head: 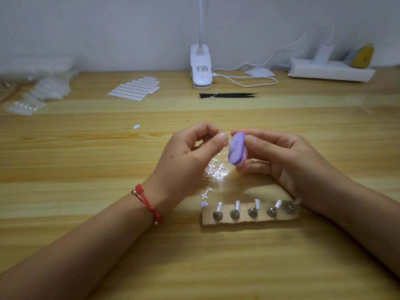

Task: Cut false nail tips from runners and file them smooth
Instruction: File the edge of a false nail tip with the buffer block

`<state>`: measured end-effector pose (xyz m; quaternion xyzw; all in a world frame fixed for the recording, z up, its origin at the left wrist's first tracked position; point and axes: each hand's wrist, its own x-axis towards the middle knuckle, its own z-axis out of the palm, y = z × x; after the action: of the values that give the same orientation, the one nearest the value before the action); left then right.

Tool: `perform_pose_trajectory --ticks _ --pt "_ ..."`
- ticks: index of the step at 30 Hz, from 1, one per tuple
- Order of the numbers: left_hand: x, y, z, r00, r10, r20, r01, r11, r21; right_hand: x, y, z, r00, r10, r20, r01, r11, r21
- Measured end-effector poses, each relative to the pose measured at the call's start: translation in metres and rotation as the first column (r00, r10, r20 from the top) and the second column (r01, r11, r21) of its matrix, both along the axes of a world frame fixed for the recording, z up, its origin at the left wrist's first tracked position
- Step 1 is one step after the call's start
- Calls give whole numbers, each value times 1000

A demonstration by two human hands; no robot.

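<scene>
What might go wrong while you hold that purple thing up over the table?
1. The left hand is pinched shut beside the purple file. Anything tiny held there, too small to see, may slip and get lost among the clear scraps below.
2. The right hand is close above the cardboard strip, so its wrist might knock the tips standing on it.

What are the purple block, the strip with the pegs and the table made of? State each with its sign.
The purple block: looks like foam with matte abrasive faces; layered purple and pink edge. The strip: probably brown cardboard, dull, ragged edge. The table: wood or wood-look laminate; grain lines, slight sheen.
</scene>
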<state>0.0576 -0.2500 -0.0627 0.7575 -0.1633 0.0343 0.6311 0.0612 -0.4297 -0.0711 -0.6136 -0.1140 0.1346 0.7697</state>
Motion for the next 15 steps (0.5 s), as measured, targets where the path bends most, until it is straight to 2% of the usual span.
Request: perform_pose_trajectory --ticks 2,5,9,11,15 --pt "-1 -1 0 999 -31 -12 31 999 19 1 -1 0 1000 -21 -11 21 1000 13" --pt "1 0 -1 1000 12 -11 -12 1000 -8 -2 1 1 997 71 24 -69 996 -63" --pt "-1 0 0 999 -37 -25 36 999 -14 0 -1 0 1000 -8 -22 8 1000 -3" --pt "-3 -1 0 998 -62 -20 62 998 15 0 -1 0 1000 16 1 -16 999 -35" --pt "-2 1 1 1000 16 2 -15 1000 -24 -2 0 2 996 92 15 -90 989 -115"
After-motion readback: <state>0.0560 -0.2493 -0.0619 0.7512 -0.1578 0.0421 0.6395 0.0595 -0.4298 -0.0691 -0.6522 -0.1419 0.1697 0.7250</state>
